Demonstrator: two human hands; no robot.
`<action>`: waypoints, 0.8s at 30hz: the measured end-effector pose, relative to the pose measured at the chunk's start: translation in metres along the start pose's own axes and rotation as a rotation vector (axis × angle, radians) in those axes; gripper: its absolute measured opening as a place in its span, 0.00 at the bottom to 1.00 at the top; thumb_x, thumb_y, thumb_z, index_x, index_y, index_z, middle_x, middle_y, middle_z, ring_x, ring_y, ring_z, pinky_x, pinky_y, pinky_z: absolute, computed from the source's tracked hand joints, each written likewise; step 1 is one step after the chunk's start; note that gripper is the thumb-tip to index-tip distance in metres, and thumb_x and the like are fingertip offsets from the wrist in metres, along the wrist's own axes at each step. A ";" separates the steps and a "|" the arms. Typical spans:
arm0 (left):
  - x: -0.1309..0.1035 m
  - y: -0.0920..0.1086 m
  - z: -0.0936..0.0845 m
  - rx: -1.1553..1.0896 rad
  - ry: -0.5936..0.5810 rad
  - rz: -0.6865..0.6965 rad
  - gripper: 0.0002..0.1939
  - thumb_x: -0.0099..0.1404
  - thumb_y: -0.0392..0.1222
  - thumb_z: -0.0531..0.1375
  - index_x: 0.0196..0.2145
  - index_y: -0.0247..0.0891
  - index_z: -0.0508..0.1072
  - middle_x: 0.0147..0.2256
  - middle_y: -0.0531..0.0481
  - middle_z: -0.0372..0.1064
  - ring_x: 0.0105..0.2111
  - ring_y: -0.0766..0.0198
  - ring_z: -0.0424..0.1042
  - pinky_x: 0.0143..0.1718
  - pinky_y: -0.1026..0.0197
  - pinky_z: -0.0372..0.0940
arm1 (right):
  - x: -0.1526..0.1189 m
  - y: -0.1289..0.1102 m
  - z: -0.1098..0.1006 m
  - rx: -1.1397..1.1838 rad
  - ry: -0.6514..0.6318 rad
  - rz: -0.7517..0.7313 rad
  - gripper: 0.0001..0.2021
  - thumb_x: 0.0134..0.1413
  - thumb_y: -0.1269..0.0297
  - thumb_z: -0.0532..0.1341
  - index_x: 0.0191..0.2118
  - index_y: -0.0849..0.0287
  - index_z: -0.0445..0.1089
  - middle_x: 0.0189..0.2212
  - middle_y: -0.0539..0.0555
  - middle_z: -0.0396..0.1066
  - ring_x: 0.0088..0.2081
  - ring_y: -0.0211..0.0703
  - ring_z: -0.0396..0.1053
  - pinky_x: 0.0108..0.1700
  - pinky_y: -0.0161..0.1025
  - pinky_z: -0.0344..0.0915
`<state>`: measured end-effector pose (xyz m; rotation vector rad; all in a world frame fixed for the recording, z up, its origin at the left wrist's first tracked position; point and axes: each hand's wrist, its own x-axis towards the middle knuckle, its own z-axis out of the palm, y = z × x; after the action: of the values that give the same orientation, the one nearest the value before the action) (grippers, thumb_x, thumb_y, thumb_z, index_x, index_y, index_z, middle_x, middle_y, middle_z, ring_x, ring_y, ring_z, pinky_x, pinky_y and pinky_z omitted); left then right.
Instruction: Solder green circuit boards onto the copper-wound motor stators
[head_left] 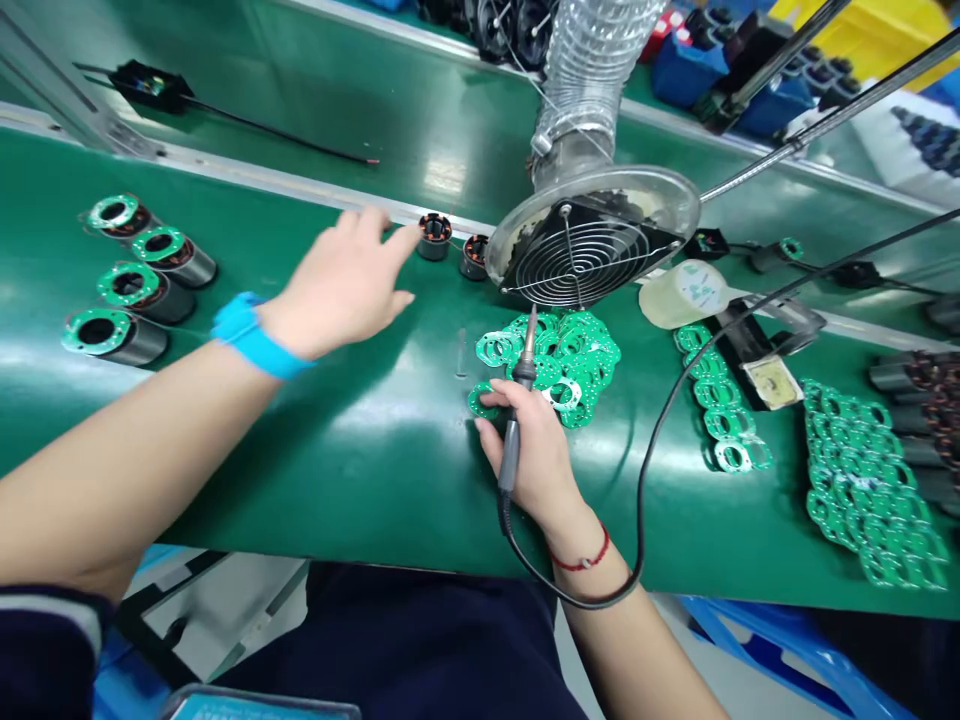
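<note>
My left hand (pixel 349 275), with a blue wristband, reaches over the mat with its fingers apart. Its index fingertip is at the edge of a small motor stator (pixel 435 240) with copper windings; whether they touch, I cannot tell. A second stator (pixel 474 258) stands just right of that one. My right hand (pixel 536 450) is closed around a soldering iron (pixel 510 455), whose tip points up and away from me. The iron crosses in front of a pile of green ring-shaped circuit boards (pixel 596 350). One loose ring board (pixel 480 402) lies by my right fingertips.
A fume extractor hood (pixel 577 260) hangs over the pile. Several stators with boards on top (pixel 131 335) stand at the left. To the right are a solder stand (pixel 750 350), rows of boards (pixel 870 480) and more stators (pixel 907 420). The iron's cable (pixel 645 480) loops over my right forearm.
</note>
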<state>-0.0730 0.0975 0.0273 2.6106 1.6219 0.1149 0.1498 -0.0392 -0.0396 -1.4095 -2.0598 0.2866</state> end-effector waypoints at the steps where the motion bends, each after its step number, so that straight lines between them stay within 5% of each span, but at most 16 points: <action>1: 0.016 0.004 0.009 -0.032 0.033 0.001 0.34 0.64 0.37 0.60 0.65 0.30 0.57 0.58 0.29 0.58 0.58 0.33 0.60 0.54 0.38 0.61 | 0.000 0.000 0.000 -0.014 -0.041 0.007 0.17 0.59 0.69 0.59 0.55 0.57 0.63 0.40 0.58 0.77 0.40 0.52 0.72 0.41 0.48 0.68; 5: 0.055 0.009 0.035 -0.150 0.129 -0.087 0.26 0.65 0.40 0.61 0.58 0.30 0.66 0.56 0.29 0.61 0.56 0.33 0.63 0.54 0.40 0.62 | -0.001 -0.001 0.000 -0.011 -0.125 0.000 0.16 0.58 0.72 0.57 0.52 0.57 0.66 0.40 0.58 0.77 0.41 0.52 0.71 0.41 0.47 0.67; 10: 0.029 -0.001 0.033 -0.198 0.053 0.040 0.14 0.63 0.48 0.61 0.38 0.34 0.74 0.43 0.39 0.69 0.42 0.49 0.72 0.45 0.51 0.67 | -0.004 0.002 0.000 0.059 0.020 0.040 0.17 0.60 0.71 0.57 0.54 0.54 0.64 0.37 0.53 0.76 0.38 0.48 0.71 0.43 0.47 0.67; 12: 0.006 -0.004 0.032 -0.287 -0.028 0.174 0.14 0.63 0.48 0.60 0.41 0.35 0.72 0.43 0.42 0.70 0.42 0.53 0.72 0.44 0.53 0.68 | -0.004 0.001 0.003 0.013 0.032 0.130 0.19 0.60 0.65 0.60 0.56 0.55 0.63 0.38 0.55 0.75 0.39 0.50 0.70 0.43 0.49 0.68; 16: -0.026 -0.003 0.041 -0.609 -0.092 0.255 0.31 0.61 0.52 0.61 0.56 0.32 0.63 0.51 0.37 0.69 0.49 0.52 0.71 0.51 0.49 0.67 | 0.000 -0.002 0.007 -0.110 -0.051 0.229 0.23 0.58 0.60 0.63 0.58 0.57 0.63 0.40 0.60 0.74 0.41 0.56 0.67 0.44 0.53 0.68; 21: -0.034 0.008 0.039 -0.698 -0.206 0.302 0.23 0.63 0.52 0.61 0.50 0.36 0.70 0.50 0.42 0.72 0.51 0.53 0.70 0.54 0.51 0.65 | 0.001 -0.003 0.003 0.059 -0.155 0.090 0.23 0.55 0.75 0.54 0.57 0.57 0.63 0.46 0.59 0.74 0.49 0.53 0.69 0.50 0.52 0.68; 24: -0.041 0.014 0.029 -0.681 -0.207 0.262 0.23 0.63 0.47 0.61 0.54 0.37 0.67 0.51 0.43 0.72 0.48 0.54 0.72 0.49 0.55 0.66 | -0.003 -0.003 -0.003 0.104 -0.076 0.066 0.22 0.57 0.75 0.53 0.55 0.54 0.65 0.47 0.57 0.75 0.52 0.52 0.70 0.53 0.53 0.68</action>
<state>-0.0755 0.0537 -0.0011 2.1854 0.9413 0.3303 0.1505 -0.0431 -0.0365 -1.4248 -2.0302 0.4750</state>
